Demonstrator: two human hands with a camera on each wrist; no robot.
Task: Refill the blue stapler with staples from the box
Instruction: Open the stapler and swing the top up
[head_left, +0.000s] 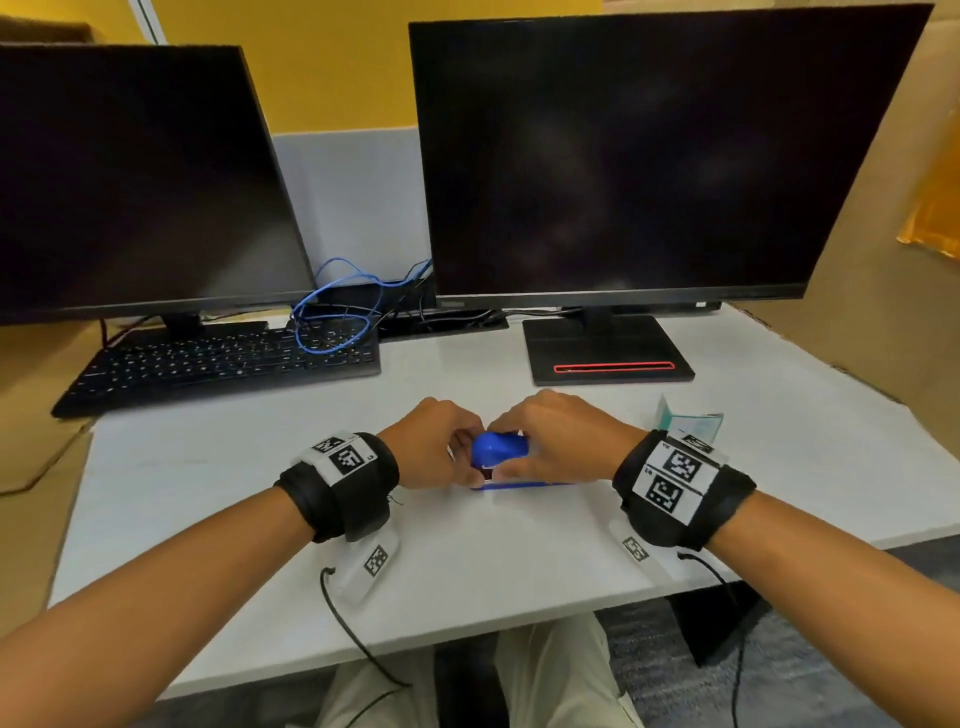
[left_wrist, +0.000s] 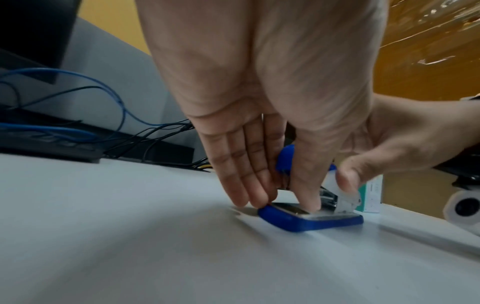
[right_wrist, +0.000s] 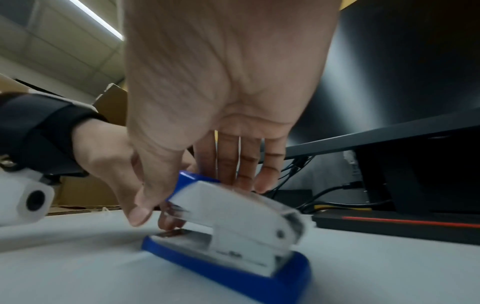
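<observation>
The blue stapler (head_left: 498, 449) stands in the middle of the white desk (head_left: 208, 493), its white top (right_wrist: 233, 218) tilted up off the blue base (left_wrist: 311, 223). My left hand (left_wrist: 280, 203) pinches the stapler's front end, with the thumb on the base's metal plate and the fingers (left_wrist: 249, 191) on the far side. My right hand (right_wrist: 192, 199) grips the white top, thumb on the near side and fingers behind it. Both hands meet over the stapler in the head view, left hand (head_left: 436, 441) and right hand (head_left: 550, 441). The green-and-white staple box (head_left: 685, 421) stands just right of my right wrist.
Two dark monitors (head_left: 613, 156) stand at the back, the right one on a black stand (head_left: 608, 353) just beyond the hands. A black keyboard (head_left: 218, 364) with blue cables (head_left: 332, 306) lies at the back left. The desk's front edge (head_left: 415, 644) is close to my body.
</observation>
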